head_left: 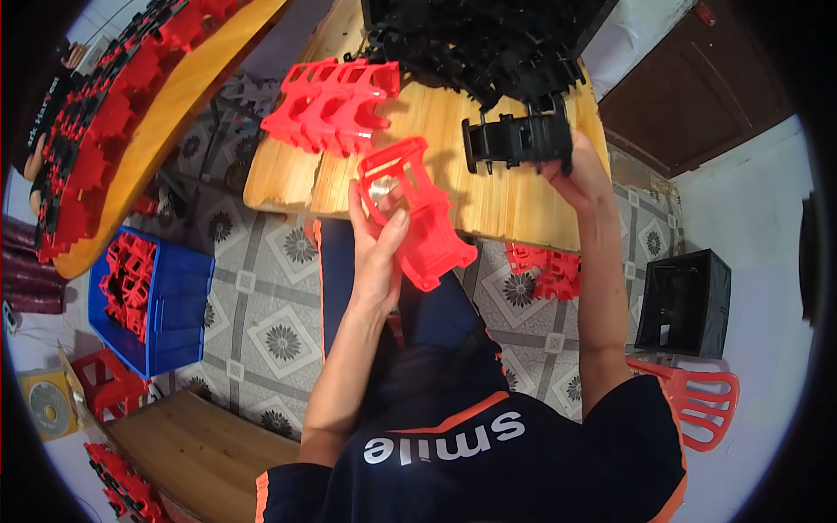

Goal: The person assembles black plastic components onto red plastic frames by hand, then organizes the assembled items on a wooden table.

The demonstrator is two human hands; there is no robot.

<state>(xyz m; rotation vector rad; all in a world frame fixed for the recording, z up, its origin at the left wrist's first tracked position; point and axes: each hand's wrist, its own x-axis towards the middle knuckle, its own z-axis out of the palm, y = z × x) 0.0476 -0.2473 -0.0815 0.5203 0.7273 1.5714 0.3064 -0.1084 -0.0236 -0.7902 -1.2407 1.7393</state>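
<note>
My left hand (381,248) grips a red plastic frame (427,228) with rectangular openings, tilted just off the front edge of the wooden table (523,209). Farther right, my right hand (582,174) has its fingers closed on the end of a black plastic frame (516,139), raised over the tabletop. The red and black parts are apart from each other. Beyond my left hand, several red frames (336,105) stand lined up together on the table. A heap of black parts (488,52) spreads across the far side.
A blue bin (179,301) with red parts stands on the floor at left. Red-and-black assemblies (105,131) line a curved wooden board (174,131). More red parts (545,270) lie beneath the table. At right are a black crate (684,305) and a red chair (704,405).
</note>
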